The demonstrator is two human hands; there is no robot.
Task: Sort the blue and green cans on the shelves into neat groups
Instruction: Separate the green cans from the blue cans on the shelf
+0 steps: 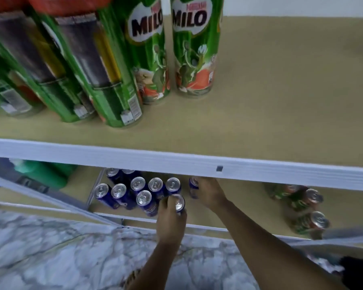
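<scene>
Across the upper half of the view runs the upper shelf (281, 91), a tan board with a white front rail, and on its left part stand the tall green Milo cans (195, 47), upright and close together, one set a little apart to the right of the rest. Below the rail lies the lower shelf (245, 204), also tan. Beneath both, the marbled floor (50, 248) fills the bottom of the view.

On the lower shelf's left side a green container (48, 174) sits half hidden in the rail's shadow. Just right of it the blue cans (137, 185) stand upright in a tight cluster, silver tops up. Well apart, at the shelf's right end, the small green cans (306, 208) stand in a loose group, blurred.

The left hand (171, 222) reaches in from below, fingers curled round a blue can at the front (179, 203), which stands just beside the cluster's right edge. The right hand (209, 192) reaches further back, fingers wrapped round another blue can (193, 186) partly hidden under the rail, a little to the right of the cluster.
</scene>
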